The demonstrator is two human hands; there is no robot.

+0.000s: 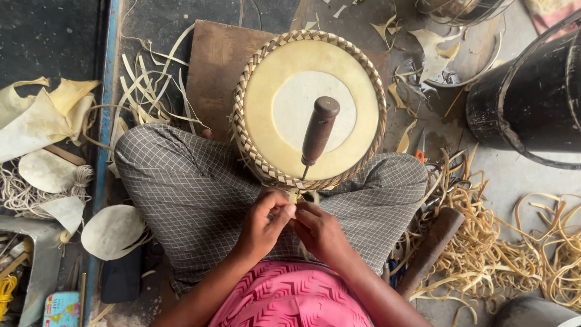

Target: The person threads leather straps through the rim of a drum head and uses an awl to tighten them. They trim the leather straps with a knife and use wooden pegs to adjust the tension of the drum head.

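Note:
A round drum [308,103] with a pale skin head and a woven strip rim rests between my knees. An awl with a brown wooden handle [319,130] is stuck into the near rim and leans up over the skin. Just below that rim, my left hand [264,224] and my right hand [319,230] meet, both pinching a thin pale strip [295,196] that comes off the weave. My legs in grey checked cloth [187,188] frame the drum.
Loose pale strips [484,242] pile up on the right next to a brown wooden stick [430,251]. A black drum shell [532,103] stands at the upper right. Skin offcuts [36,121], coiled cord [24,191] and a wooden board [215,66] lie on the left.

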